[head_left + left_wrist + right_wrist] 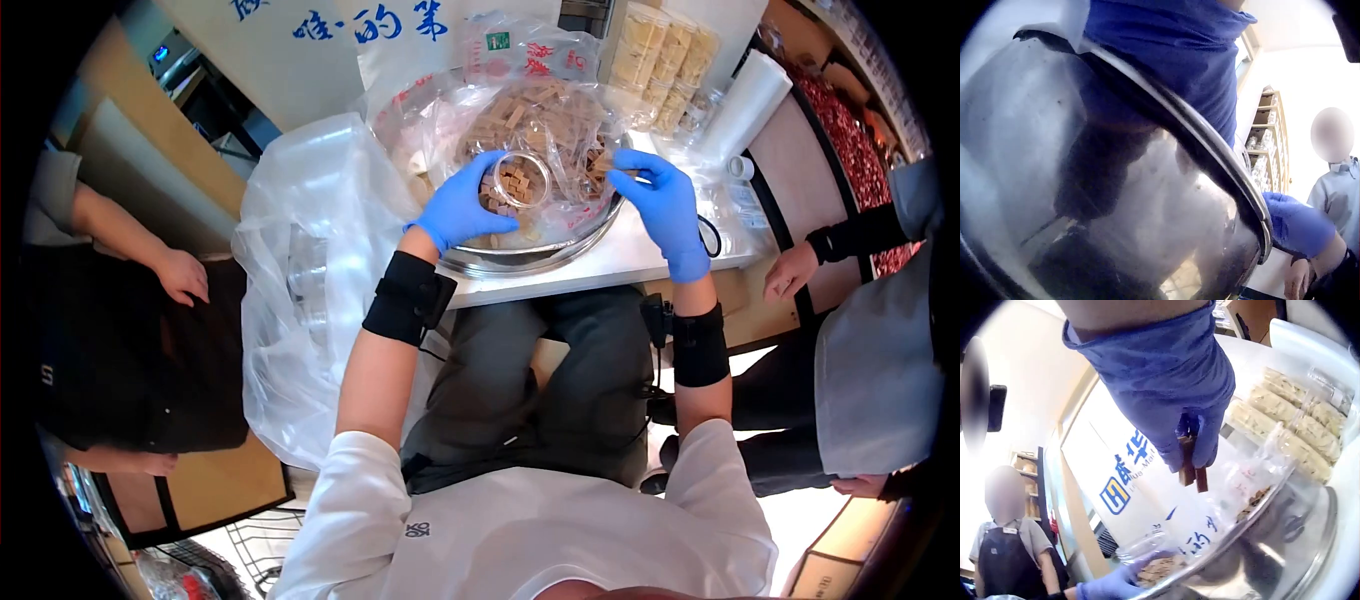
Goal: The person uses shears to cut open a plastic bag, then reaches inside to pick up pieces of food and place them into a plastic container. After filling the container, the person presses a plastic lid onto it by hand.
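Note:
My gloved left hand [452,208] curls round a clear round jar [546,183] part-filled with small brown blocks. It holds the jar tilted over a shiny metal basin [575,248], with the open mouth showing in the head view. Within the basin, a clear plastic bag [450,120] spreads under a heap of brown stick-like pieces [515,112]. My gloved right hand [662,205] is above the basin's right side. In the right wrist view its fingertips pinch a few brown blocks [1190,464], pointing down. The left wrist view shows mainly the basin's outer wall [1147,212].
Tubs of pale slices [665,60] stand behind the basin, beside a white plastic roll [745,105]. A large clear bag [310,250] hangs left of the table. One person stands at each side; a white board with blue writing [300,60] is behind.

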`<state>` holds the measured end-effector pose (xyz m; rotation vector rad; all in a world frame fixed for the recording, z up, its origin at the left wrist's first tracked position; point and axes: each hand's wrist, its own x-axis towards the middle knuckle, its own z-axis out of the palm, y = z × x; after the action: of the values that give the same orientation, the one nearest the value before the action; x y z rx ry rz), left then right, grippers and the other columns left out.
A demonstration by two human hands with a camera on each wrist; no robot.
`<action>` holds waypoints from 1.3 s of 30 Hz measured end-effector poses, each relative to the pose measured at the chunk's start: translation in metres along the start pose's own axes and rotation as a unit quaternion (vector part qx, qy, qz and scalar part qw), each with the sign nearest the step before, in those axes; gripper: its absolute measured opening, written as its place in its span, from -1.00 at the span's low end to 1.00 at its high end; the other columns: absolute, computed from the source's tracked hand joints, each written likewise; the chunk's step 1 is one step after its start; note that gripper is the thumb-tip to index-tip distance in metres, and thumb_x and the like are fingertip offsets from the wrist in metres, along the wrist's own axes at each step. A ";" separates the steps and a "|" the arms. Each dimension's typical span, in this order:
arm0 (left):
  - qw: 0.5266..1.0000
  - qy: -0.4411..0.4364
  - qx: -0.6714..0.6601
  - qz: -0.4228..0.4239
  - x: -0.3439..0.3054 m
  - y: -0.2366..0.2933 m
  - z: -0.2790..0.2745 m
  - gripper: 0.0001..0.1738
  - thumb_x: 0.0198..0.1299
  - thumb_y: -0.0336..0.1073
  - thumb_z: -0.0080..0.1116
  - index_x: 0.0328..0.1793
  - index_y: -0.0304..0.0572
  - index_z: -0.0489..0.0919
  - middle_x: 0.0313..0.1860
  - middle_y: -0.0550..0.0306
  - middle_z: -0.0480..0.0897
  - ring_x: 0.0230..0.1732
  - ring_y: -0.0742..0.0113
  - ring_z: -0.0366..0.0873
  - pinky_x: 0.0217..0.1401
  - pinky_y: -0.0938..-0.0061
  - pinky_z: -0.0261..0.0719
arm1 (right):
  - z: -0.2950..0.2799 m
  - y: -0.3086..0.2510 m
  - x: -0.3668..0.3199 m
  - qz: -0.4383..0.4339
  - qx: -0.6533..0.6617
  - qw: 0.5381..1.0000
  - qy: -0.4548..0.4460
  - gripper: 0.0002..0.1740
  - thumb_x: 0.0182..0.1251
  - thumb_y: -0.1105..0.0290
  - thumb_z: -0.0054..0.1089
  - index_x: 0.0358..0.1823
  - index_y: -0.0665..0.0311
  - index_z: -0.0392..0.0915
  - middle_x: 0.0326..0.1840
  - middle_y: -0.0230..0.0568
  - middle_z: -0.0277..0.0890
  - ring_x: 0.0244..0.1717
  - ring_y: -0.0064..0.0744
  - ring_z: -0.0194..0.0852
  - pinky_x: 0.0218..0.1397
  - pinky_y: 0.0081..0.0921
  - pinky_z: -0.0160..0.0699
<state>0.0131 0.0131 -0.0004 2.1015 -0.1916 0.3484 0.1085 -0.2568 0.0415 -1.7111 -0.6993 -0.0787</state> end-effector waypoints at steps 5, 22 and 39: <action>0.999 -0.027 0.018 0.007 -0.001 0.004 0.000 -0.03 -0.21 -0.22 0.56 0.40 -0.12 0.34 0.22 0.05 0.52 0.23 0.27 0.49 0.33 0.37 0.43 | 0.051 -0.015 0.000 -0.009 0.067 0.990 -0.120 -0.69 0.20 0.46 0.37 -0.02 0.33 0.61 -0.09 -0.26 0.63 -0.12 -0.54 0.60 -0.06 -0.57 0.61; 0.998 0.043 0.051 -0.002 -0.005 0.005 0.003 -0.06 -0.22 -0.13 0.50 0.39 -0.09 0.35 0.15 -0.12 0.56 0.12 -0.03 0.56 0.21 0.28 0.51 | 0.074 -0.018 0.002 -0.064 -0.003 0.989 -0.133 -0.75 0.23 0.46 0.31 -0.06 0.31 0.62 -0.11 -0.15 0.64 -0.17 -0.42 0.65 -0.05 -0.48 0.64; 0.991 0.003 0.131 0.012 -0.003 0.013 0.005 -0.04 -0.22 -0.16 0.53 0.41 -0.04 0.36 0.23 -0.09 0.51 0.22 0.00 0.50 0.31 0.27 0.45 | 0.060 -0.016 0.003 -0.140 -0.160 0.956 -0.204 -0.77 0.16 0.45 0.28 -0.14 0.32 0.61 -0.23 -0.01 0.62 -0.24 -0.10 0.64 -0.11 -0.33 0.60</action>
<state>0.0076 0.0024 0.0069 2.3573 -0.1746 0.4135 0.0839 -0.1995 0.0403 -1.9491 -1.2934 -0.0359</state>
